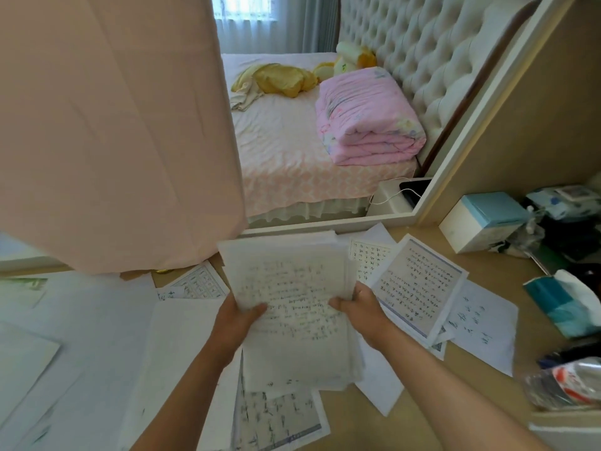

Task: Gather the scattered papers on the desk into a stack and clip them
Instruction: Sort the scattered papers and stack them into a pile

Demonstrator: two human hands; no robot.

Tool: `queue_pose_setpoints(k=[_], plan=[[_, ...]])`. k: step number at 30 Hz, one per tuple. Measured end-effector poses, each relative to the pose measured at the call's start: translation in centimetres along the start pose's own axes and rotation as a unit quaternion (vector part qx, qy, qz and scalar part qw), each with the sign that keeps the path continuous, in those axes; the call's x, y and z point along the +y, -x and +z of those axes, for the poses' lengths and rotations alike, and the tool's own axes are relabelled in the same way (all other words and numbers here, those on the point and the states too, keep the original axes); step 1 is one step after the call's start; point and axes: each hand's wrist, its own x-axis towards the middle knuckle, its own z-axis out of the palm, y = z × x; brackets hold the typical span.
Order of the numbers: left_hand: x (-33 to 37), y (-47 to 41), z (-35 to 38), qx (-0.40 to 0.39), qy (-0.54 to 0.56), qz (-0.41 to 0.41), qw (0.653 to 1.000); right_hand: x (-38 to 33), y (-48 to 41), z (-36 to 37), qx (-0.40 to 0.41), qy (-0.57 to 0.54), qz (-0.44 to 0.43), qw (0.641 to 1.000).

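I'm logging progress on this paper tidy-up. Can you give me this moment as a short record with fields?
stack: handwritten sheets, held above the desk
left hand: grips the stack's left edge
right hand: grips the stack's right edge
loose sheets: several lie on the desk around the stack
clip: none in view

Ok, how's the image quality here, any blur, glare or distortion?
Head view: soft, even daylight, no glare or hard shadows. Head view: wide-angle distortion slants the white frame. Head view: writing on the held stack is smeared, and the far-left sheets are blurred most.
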Motion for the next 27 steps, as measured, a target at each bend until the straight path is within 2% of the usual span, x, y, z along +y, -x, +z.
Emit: queue_pose_setpoints(k=[6,9,14,17,21,23,27], plan=[[4.6,2.1,3.0,-0.017,0.065,0.103,0.992,-3.4,2.1,-0.6,0.064,0.022,-0.085,0.994],[4.9,3.1,4.3,-0.001,0.081,0.117,0.99,-3.2,2.8,-1.5,0.078,0.015,-0.11,0.991],[3.9,4.3,5.0,0.05,0.055,0.129,0.989,-1.9,3.4,-2.9,0.086,0.019,-0.104,0.991],[4.7,5.1,5.8,0.052,0.051,0.165,0.984,-1.7,3.4,-3.3,0.088,0.014,-0.127,0.988],[6.6,5.6,7.3,0.094,0.006,0.218,0.972,-1.9,2.4,-2.7,0.075,0.039,-0.121,0.989],[6.9,5.4,7.5,0.106,-0.006,0.221,0.97,-2.0,1.8,-3.1,0.059,0.038,-0.123,0.99],[5.1,4.4,7.2,0.111,-0.024,0.17,0.979,-1.4,1.3,-3.8,0.047,0.015,-0.092,0.995]])
